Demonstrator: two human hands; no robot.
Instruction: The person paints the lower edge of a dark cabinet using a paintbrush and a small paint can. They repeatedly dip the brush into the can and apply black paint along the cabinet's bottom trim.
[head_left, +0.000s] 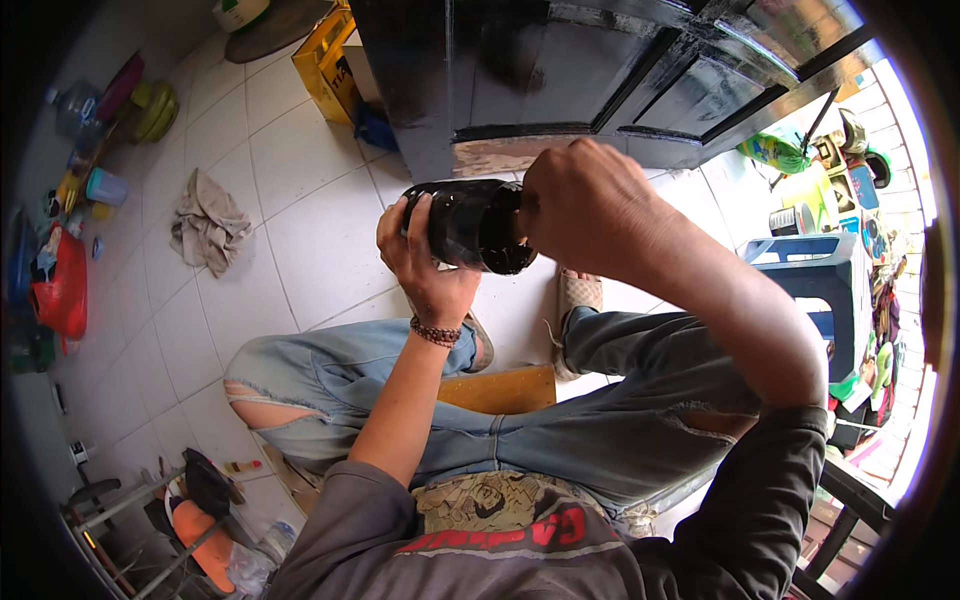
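Observation:
My left hand (427, 262) holds a dark, glossy cylindrical container (457, 225) on its side, its mouth tilted towards the right. At that mouth is my right hand (581, 206), its fingers curled around something mostly hidden, perhaps a brush or stick handle. Dark residue coats the container's rim. Just beyond both hands stands a black panelled wooden door (540, 75), glossy in places, with a bare, worn strip along its lower edge.
A crumpled cloth (210, 223) lies on the tiled floor at left. A yellow bag (326, 67) stands by the door. At right are a blue plastic stool (847, 300) and an opened can (791, 219). Below my hands is a wooden seat (499, 390).

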